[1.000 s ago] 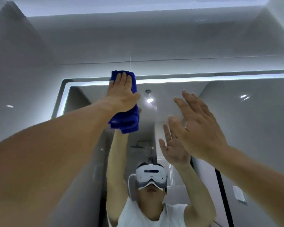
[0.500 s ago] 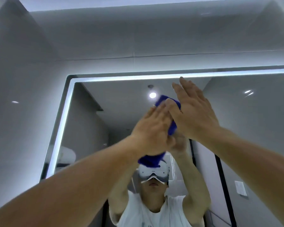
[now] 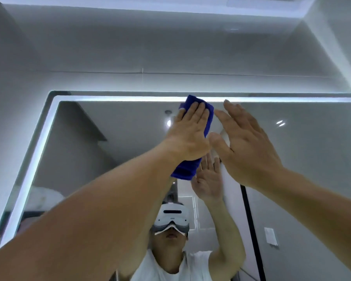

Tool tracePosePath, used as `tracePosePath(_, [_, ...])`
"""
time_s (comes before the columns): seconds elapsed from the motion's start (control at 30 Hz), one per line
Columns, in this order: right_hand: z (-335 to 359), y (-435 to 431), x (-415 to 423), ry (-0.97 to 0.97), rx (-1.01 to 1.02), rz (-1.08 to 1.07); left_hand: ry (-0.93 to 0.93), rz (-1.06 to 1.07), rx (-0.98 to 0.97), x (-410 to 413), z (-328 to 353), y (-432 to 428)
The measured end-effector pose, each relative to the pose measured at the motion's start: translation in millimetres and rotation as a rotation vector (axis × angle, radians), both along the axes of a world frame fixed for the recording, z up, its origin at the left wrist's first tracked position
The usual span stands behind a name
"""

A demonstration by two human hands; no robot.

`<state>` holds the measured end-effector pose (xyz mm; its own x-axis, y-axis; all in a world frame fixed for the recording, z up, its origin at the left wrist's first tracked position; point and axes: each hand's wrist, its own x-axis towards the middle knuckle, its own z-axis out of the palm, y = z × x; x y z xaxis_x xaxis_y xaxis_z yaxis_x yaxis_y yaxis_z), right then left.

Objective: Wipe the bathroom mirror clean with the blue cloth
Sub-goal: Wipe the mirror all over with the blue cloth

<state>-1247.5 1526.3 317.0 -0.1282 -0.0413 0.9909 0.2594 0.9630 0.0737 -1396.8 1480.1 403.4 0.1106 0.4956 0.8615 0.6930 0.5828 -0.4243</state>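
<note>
The bathroom mirror [image 3: 304, 159] fills the lower part of the head view, framed by a lit strip along its top and left edge. My left hand [image 3: 188, 134] lies flat with straight fingers on the folded blue cloth [image 3: 185, 169], pressing it against the glass just under the top light strip. The cloth shows above my fingertips and below my wrist. My right hand [image 3: 245, 145] is raised beside it, to the right, fingers straight and spread, holding nothing. Whether it touches the glass I cannot tell.
Grey tiled wall [image 3: 150, 47] rises above the mirror to the ceiling. The reflection shows a person in a white headset [image 3: 171, 219] and white shirt, both arms raised, plus a dark door frame [image 3: 251, 230] and ceiling spotlights.
My left hand has carried the cloth from the upper left down to the middle, then back up to the mirror's top edge. My right hand has stayed raised, roughly in place.
</note>
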Motion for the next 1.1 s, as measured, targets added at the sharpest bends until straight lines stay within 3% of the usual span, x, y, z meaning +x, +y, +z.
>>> tracePosePath(0.13, [5.5,-11.0,-10.7,0.019,-0.005,0.035,0.194,-0.141,-0.105,-0.3,-73.0,-11.8])
tracePosePath(0.23, [7.3,-28.7,-27.2,0.026,0.032,0.101,0.303,0.067,-0.228,-32.7,-109.7,-47.1])
tracePosePath(0.33, [8.7,-49.3,-42.6,0.026,0.045,0.153,0.204,0.147,-0.133,-66.8,-93.3,-95.3])
tracePosePath(0.57, [6.9,-95.5,-72.9,-0.028,0.074,0.152,-0.187,0.184,0.373,-153.3,0.3,-234.5])
tracePosePath(0.77, [-0.3,-93.6,-81.1,-0.019,0.117,0.159,-0.338,0.166,0.538,-177.5,44.3,-267.1])
tracePosePath(0.9, [-2.7,-102.8,-93.8,-0.046,0.116,0.184,-0.248,0.173,0.466,-157.5,-26.3,-256.5])
tracePosePath(1.03, [-8.5,-125.4,-111.6,-0.056,0.116,0.253,-0.226,0.117,0.295,-147.0,-175.3,-256.7])
tracePosePath(1.1, [-12.7,-135.7,-120.0,-0.057,0.124,0.275,-0.115,0.137,0.212,-153.2,-239.3,-255.1])
